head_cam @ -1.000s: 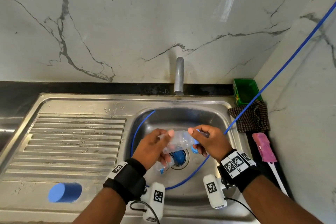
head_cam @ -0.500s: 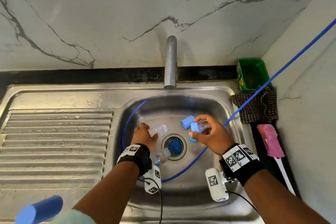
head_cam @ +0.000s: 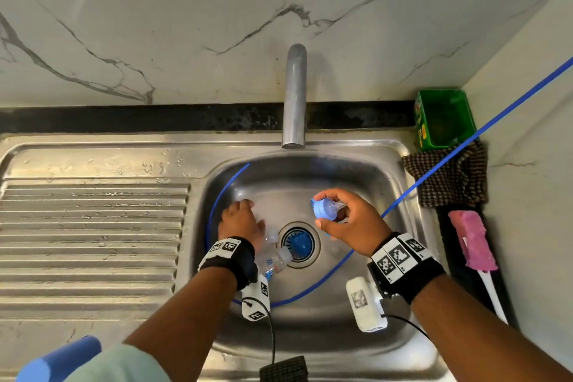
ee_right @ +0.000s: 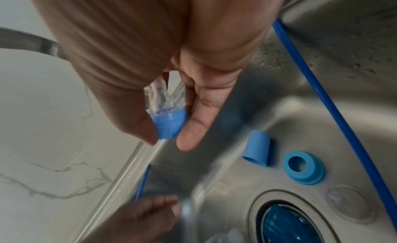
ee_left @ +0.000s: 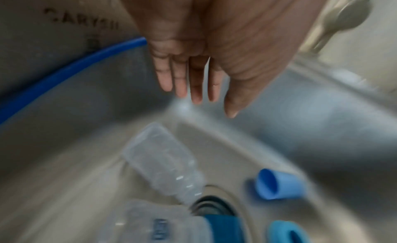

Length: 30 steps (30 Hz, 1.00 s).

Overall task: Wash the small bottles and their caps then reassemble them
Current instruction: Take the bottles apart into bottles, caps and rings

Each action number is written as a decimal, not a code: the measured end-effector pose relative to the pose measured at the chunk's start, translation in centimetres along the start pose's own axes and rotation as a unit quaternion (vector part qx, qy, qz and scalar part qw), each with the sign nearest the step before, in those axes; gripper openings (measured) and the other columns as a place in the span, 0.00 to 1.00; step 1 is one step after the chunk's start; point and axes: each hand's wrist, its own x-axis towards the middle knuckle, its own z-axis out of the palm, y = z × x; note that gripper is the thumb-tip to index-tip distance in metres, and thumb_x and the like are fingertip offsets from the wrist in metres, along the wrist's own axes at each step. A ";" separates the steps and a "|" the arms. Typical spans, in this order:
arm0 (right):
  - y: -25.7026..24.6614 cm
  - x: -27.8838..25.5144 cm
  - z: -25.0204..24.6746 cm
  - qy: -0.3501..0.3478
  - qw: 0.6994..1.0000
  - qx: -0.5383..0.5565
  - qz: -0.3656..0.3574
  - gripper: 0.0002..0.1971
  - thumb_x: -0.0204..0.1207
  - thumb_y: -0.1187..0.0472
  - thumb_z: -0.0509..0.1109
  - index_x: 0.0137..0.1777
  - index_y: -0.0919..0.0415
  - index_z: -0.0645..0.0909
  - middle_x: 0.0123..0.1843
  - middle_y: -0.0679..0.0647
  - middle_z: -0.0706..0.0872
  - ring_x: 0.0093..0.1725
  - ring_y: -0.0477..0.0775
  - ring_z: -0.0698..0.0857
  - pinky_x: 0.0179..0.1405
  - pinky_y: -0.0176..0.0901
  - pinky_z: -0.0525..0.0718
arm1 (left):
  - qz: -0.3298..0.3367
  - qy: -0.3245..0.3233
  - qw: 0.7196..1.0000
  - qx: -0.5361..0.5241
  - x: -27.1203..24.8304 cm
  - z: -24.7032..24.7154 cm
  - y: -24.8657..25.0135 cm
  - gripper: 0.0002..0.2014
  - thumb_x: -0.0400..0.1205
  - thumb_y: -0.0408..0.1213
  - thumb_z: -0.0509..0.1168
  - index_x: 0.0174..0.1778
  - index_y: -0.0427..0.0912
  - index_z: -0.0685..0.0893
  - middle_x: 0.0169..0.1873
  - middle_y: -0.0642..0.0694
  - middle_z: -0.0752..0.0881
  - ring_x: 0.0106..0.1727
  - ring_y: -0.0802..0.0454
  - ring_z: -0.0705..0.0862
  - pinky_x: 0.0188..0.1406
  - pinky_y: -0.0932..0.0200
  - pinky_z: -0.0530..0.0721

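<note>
Small clear bottle part with blue collar [ee_right: 168, 126] is pinched between thumb and fingers of right hand [head_cam: 353, 220], held above the sink [head_cam: 366, 170]. Left hand [ee_left: 206, 63] is spread flat, holding nothing, low over the basin. One bare bottle [ee_left: 165, 163] lies by the drain, blue cap [ee_right: 256, 148] and ring [ee_right: 303, 168] loose nearby. Judged light, stiff, thin-walled plastic, slippery when wet; best gripped across the body or collar, lightly squeezed.
</note>
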 end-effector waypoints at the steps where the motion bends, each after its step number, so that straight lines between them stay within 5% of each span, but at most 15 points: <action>1: -0.5 -0.2 0.1 -0.002 1.000 -0.004 -0.008 0.21 0.65 0.56 0.78 0.59 0.40 0.84 0.59 0.46 0.87 0.47 0.51 0.89 0.49 0.52 0.91 | 0.027 0.010 0.999 -0.043 -0.6 -0.6 0.8 0.21 0.84 0.46 0.68 0.73 0.48 0.77 0.70 0.45 0.80 0.72 0.43 0.77 0.72 0.45 0.77; 4: -2.2 -1.1 0.1 -0.009 0.999 -0.019 -0.033 0.24 0.67 0.62 0.74 0.62 0.39 0.84 0.59 0.46 0.84 0.48 0.52 0.88 0.51 0.54 0.91 | 0.093 -0.021 0.962 -0.257 -3.3 -2.8 3.7 0.09 0.84 0.46 0.69 0.56 0.48 0.86 0.52 0.47 0.90 0.51 0.49 0.90 0.56 0.54 0.86; 6: -3.1 -2.0 0.0 0.007 0.997 -0.052 -0.062 0.26 0.68 0.65 0.76 0.65 0.41 0.85 0.57 0.46 0.83 0.48 0.49 0.88 0.54 0.51 0.89 | 0.125 -0.091 0.919 -0.364 -5.9 -4.5 5.7 0.09 0.83 0.50 0.70 0.51 0.48 0.86 0.47 0.45 0.92 0.44 0.52 0.91 0.48 0.56 0.88; 8: -4.0 -3.1 -0.1 0.027 0.993 -0.078 -0.086 0.26 0.69 0.64 0.79 0.66 0.44 0.85 0.55 0.47 0.82 0.51 0.48 0.87 0.57 0.50 0.88 | 0.159 -0.135 0.891 -0.404 -8.5 -5.6 6.8 0.09 0.83 0.50 0.71 0.51 0.50 0.86 0.47 0.44 0.93 0.45 0.53 0.92 0.47 0.55 0.89; 12: -5.7 -5.4 0.0 0.033 0.987 -0.104 -0.116 0.27 0.69 0.64 0.81 0.62 0.36 0.81 0.52 0.44 0.79 0.52 0.45 0.84 0.59 0.41 0.84 | 0.197 -0.117 0.879 -0.419 -11.5 -6.4 6.5 0.08 0.78 0.49 0.77 0.50 0.54 0.88 0.46 0.50 0.94 0.50 0.52 0.92 0.55 0.52 0.91; 16: -7.1 -7.7 0.2 0.022 0.983 -0.124 -0.134 0.23 0.68 0.64 0.81 0.61 0.45 0.88 0.51 0.50 0.84 0.56 0.47 0.83 0.61 0.45 0.82 | 0.211 -0.144 0.855 -0.452 -14.0 -7.1 5.8 0.06 0.79 0.41 0.77 0.50 0.51 0.91 0.47 0.46 0.94 0.48 0.53 0.91 0.55 0.52 0.90; 20: -8.2 -9.7 0.6 -0.010 0.982 -0.107 -0.153 0.17 0.63 0.59 0.79 0.54 0.51 0.91 0.44 0.48 0.86 0.56 0.54 0.82 0.58 0.55 0.83 | 0.220 -0.135 0.864 -0.433 -15.6 -7.0 4.7 0.09 0.78 0.40 0.79 0.52 0.45 0.92 0.45 0.46 0.94 0.47 0.49 0.92 0.57 0.46 0.90; 24: -8.8 -10.8 1.0 -0.022 0.977 -0.119 -0.175 0.21 0.61 0.48 0.72 0.57 0.41 0.89 0.45 0.42 0.86 0.54 0.50 0.83 0.57 0.49 0.84 | 0.212 -0.091 0.873 -0.430 -16.7 -6.7 4.0 0.09 0.76 0.42 0.79 0.49 0.45 0.92 0.42 0.45 0.94 0.47 0.40 0.92 0.54 0.40 0.91; 27: -8.9 -11.1 0.9 -0.035 0.979 -0.101 -0.175 0.25 0.62 0.48 0.72 0.61 0.28 0.81 0.49 0.42 0.84 0.53 0.44 0.83 0.58 0.41 0.84 | 0.203 -0.064 0.883 -0.419 -17.0 -6.4 3.5 0.13 0.72 0.49 0.79 0.49 0.49 0.91 0.41 0.49 0.93 0.45 0.47 0.92 0.52 0.42 0.91; 30: -8.6 -11.2 1.0 -0.051 0.984 -0.064 -0.159 0.25 0.64 0.48 0.71 0.64 0.35 0.82 0.53 0.44 0.81 0.51 0.48 0.85 0.53 0.40 0.88 | 0.197 -0.031 0.894 -0.402 -17.3 -5.9 3.3 0.06 0.77 0.42 0.77 0.48 0.51 0.90 0.41 0.51 0.93 0.44 0.52 0.92 0.50 0.46 0.92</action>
